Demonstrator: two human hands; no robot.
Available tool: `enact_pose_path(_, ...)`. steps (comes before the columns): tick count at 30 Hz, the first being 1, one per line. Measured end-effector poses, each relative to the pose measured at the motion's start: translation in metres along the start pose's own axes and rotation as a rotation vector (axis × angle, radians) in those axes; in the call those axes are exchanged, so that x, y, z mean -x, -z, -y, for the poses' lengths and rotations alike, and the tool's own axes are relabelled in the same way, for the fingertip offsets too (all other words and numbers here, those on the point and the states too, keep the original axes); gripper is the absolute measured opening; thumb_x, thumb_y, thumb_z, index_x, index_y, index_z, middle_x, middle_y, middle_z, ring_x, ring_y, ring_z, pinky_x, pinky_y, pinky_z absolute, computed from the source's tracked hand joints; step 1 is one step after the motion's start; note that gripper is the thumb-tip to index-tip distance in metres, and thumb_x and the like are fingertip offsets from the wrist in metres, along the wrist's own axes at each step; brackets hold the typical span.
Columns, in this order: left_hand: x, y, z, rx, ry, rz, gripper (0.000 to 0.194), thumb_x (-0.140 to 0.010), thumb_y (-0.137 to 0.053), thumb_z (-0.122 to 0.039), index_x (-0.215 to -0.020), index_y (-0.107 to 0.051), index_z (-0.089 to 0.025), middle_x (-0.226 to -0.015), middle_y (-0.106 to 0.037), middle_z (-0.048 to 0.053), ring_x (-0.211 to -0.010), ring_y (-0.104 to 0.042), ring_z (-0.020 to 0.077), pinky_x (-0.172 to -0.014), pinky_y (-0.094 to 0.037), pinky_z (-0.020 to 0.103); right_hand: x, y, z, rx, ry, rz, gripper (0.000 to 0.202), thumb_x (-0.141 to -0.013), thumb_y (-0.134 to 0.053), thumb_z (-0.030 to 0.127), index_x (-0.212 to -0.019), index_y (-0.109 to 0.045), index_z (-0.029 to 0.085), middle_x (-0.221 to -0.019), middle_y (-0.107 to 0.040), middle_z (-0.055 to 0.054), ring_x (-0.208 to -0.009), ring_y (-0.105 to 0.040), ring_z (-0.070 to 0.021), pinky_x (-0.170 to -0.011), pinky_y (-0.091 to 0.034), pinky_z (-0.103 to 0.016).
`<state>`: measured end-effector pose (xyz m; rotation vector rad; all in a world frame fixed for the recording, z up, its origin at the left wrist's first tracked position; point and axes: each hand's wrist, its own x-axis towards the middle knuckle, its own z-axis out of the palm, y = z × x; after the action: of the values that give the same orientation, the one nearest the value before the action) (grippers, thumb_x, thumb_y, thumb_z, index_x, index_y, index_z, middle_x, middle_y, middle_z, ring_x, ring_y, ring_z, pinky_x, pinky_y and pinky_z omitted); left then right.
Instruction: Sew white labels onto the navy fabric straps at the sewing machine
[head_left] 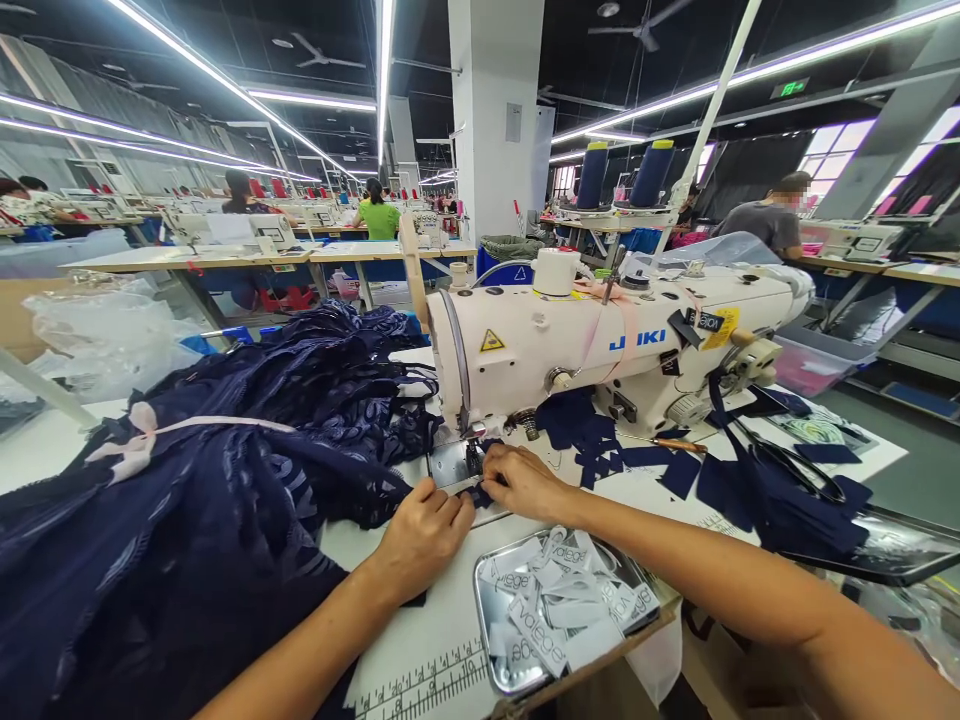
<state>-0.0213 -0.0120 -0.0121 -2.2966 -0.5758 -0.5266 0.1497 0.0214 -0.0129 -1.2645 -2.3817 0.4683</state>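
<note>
A white sewing machine (517, 345) stands in front of me, its presser foot (473, 456) down near the metal needle plate (448, 464). Just right of the foot, my right hand (525, 482) pinches a small piece of navy fabric (474, 494). My left hand (426, 530) rests in front of the plate with its fingers curled in at the edge of the same fabric. The fingertips are partly hidden. Left of the machine lies a large heap of navy garments (225, 480), with a pale pink tie (142, 440) across it.
A metal tray (491, 640) of printed white labels (540, 630) sits at the table's front edge. Navy fabric scraps (679, 472), an orange-handled tool (679, 445) and black-handled scissors (795, 465) lie to the right. Thread cones (592, 175) stand behind. Several people work at machines farther back.
</note>
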Motion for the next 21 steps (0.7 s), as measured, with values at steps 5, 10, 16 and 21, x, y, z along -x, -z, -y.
enact_pose_path(5, -0.003, -0.005, -0.002, -0.011, -0.008, 0.028, 0.022, -0.08, -0.035, 0.0, -0.076, -0.056, -0.006, -0.051, -0.051, 0.0, -0.046, -0.046, 0.0127, -0.055, -0.032, 0.028, -0.001, 0.0, 0.001, -0.036, -0.038, -0.004, 0.016, -0.072, -0.053, 0.011, -0.057, -0.05, 0.014, -0.078, -0.056, -0.001, -0.072, -0.052, -0.0122, -0.066, -0.035, -0.024)
enact_pose_path(10, -0.004, -0.005, -0.005, -0.008, -0.006, 0.106, 0.025, -0.078, -0.033, 0.0, -0.071, -0.055, -0.009, -0.051, -0.052, 0.001, -0.045, -0.047, 0.014, -0.054, -0.032, 0.029, 0.0, -0.001, 0.004, -0.015, -0.042, -0.016, 0.016, -0.074, -0.052, 0.011, -0.058, -0.051, 0.014, -0.079, -0.057, -0.001, -0.075, -0.052, -0.0129, -0.07, -0.035, -0.026)
enact_pose_path(16, -0.004, -0.003, -0.007, -0.013, 0.009, 0.139, 0.026, -0.076, -0.033, 0.001, -0.067, -0.056, -0.009, -0.05, -0.052, 0.001, -0.045, -0.047, 0.0142, -0.054, -0.033, 0.029, 0.005, 0.004, 0.003, -0.021, -0.02, 0.008, 0.009, -0.077, -0.056, 0.016, -0.07, -0.06, 0.015, -0.082, -0.058, -0.002, -0.082, -0.052, -0.0153, -0.074, -0.036, -0.029)
enact_pose_path(21, -0.007, -0.005, -0.008, -0.002, -0.001, 0.144, 0.024, -0.075, -0.036, 0.0, -0.065, -0.056, -0.01, -0.049, -0.051, 0.001, -0.045, -0.047, 0.0145, -0.053, -0.033, 0.029, 0.018, 0.01, 0.005, 0.063, 0.116, 0.052, 0.014, -0.08, -0.054, 0.017, -0.09, -0.063, 0.019, -0.097, -0.057, -0.003, -0.09, -0.049, -0.0176, -0.079, -0.038, -0.032)
